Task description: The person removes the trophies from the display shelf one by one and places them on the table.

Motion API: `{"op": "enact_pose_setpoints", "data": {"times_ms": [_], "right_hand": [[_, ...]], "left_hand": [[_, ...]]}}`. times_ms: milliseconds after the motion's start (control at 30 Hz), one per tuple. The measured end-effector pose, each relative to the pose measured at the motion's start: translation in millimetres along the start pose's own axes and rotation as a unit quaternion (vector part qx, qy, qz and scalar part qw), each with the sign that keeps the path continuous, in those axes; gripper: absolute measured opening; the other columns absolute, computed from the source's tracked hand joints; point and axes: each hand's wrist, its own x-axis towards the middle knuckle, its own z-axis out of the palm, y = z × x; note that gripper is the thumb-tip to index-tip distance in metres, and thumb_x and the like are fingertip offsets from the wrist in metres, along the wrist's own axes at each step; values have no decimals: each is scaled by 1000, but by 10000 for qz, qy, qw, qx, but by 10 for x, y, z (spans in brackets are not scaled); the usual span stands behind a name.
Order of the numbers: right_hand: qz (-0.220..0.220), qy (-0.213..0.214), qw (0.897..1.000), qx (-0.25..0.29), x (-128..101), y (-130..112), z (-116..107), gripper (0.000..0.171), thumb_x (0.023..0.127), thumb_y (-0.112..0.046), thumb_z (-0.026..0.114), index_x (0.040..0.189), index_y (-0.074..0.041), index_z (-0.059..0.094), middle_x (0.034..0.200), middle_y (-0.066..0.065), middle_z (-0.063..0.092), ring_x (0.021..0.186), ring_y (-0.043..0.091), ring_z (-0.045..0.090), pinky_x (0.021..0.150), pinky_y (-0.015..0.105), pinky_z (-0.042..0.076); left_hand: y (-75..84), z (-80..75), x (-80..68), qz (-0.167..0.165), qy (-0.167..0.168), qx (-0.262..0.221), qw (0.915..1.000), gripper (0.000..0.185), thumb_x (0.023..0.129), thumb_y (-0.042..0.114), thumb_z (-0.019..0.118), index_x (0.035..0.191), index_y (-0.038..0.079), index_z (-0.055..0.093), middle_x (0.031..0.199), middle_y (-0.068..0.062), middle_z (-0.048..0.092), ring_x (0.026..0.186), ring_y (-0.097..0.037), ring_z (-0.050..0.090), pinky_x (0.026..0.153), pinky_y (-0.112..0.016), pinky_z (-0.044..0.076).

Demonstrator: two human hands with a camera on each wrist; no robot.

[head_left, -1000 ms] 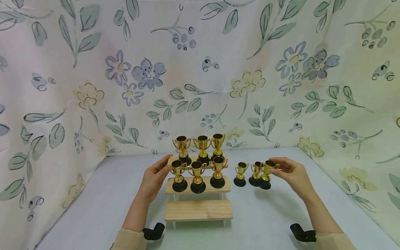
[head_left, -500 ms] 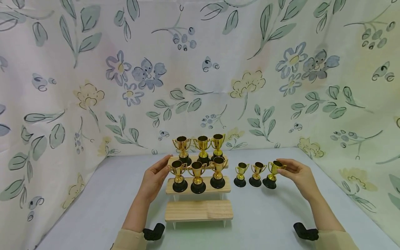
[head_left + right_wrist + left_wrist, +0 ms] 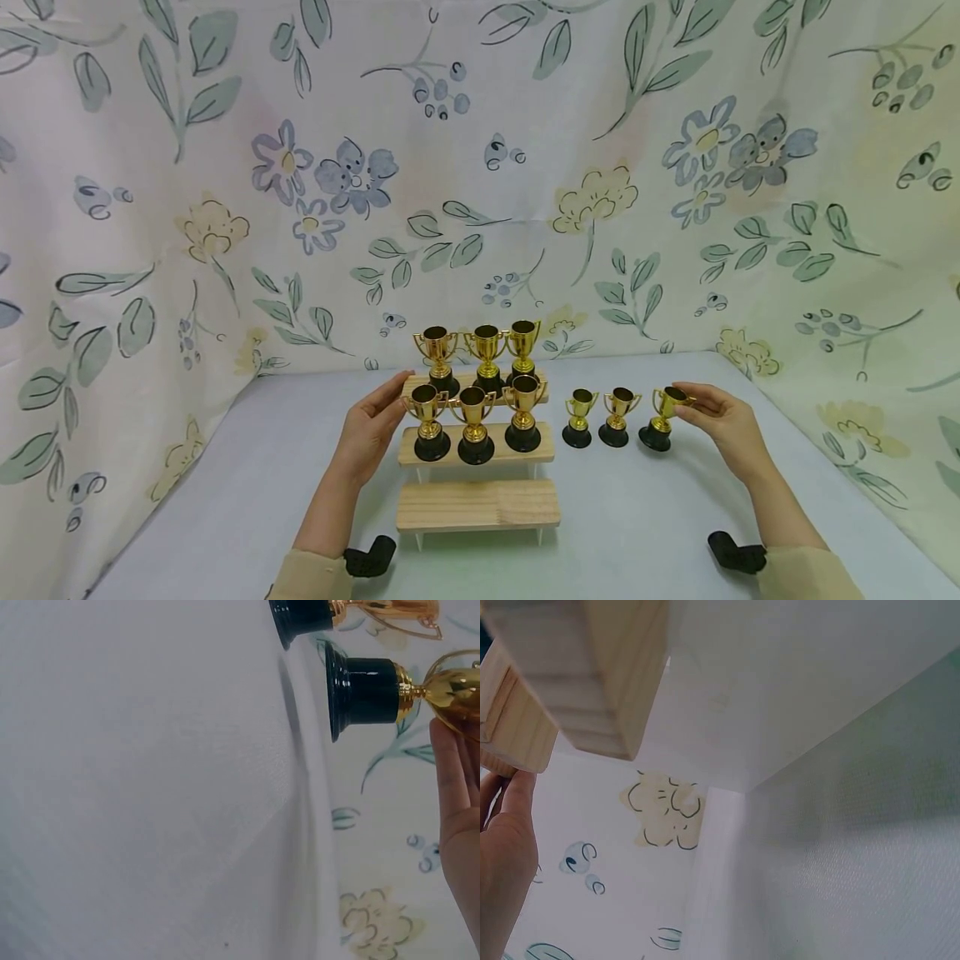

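My right hand pinches the right side of a small gold trophy cup with a black base. The cup leans slightly to the right; whether its base touches the table I cannot tell. In the right wrist view, fingers rest against the underside of the trophy's bowl. Two more trophies, the near one and a smaller one, stand upright to its left. My left hand holds the left end of the top wooden shelf; its fingertips are partly hidden behind the wood.
Three trophies, one of them, stand on the top step. Three others, one of them, stand on the middle shelf. The lower shelf shows bare wood. A floral cloth hangs behind the white table.
My right hand has carried the trophy to the right, away from the other two, and the trophy now leans. The left hand has stayed at the shelf.
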Motion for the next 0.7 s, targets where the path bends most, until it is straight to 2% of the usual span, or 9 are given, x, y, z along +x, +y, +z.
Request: {"op": "enact_pose_setpoints", "data": {"times_ms": [167,500,700], "right_hand": [[14,-119,9999,23,19,6,7,44,92,-9,69,131,5,58,105,-30,67,88,-9,64,77,8,55],[37,-223,9997,-73,68,50,21,47,91,-10,70,131,10,55,103,-32,66,89,-10,65,77,8,56],[40,-302,9995,-4,82,56,32,47,91,-9,70,131,11,55,102,-30,67,89,-10,66,77,10,57]], "left_hand": [[-6,-6,8,40,-5,64,10000,57,100,11,55,153,3,35,159,-13,35,126,7,52,104,-7,44],[-7,-5,9,-64,25,-43,10000,54,101,9,54,152,6,37,160,-10,34,123,10,53,105,-7,44],[-8,-12,6,-14,-36,-41,10000,56,101,11,54,153,5,35,161,-11,32,127,8,51,106,-7,43]]}}
